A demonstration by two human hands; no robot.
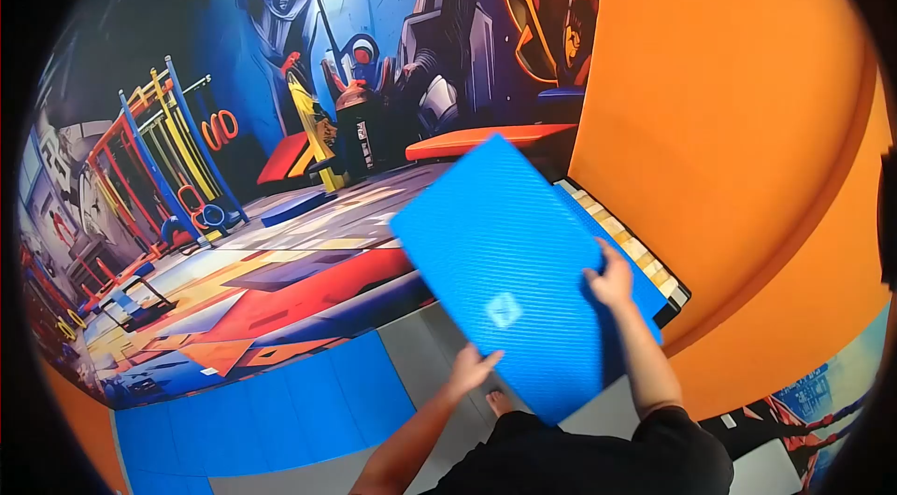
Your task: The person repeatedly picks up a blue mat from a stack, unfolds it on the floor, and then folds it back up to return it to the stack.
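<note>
A flat blue ribbed mat [495,252] with a white diamond-shaped mark is held up at a slant in front of me. My left hand [475,370] grips its lower left edge, thumb on the near face and the other fingers mostly hidden. On the opposite side my right hand [612,278] is closed on the right edge. Behind that edge, partly covered by the mat, a black-edged case [645,257] shows a row of cream and yellowish blocks and a blue strip.
An orange curved wall [710,121] rises at the right, beside the case. A wall printed with a gym and robot scene [280,215] fills the left and back. Below lie blue floor mats [280,411] and grey flooring [416,350]. One bare foot [500,402] shows under the mat.
</note>
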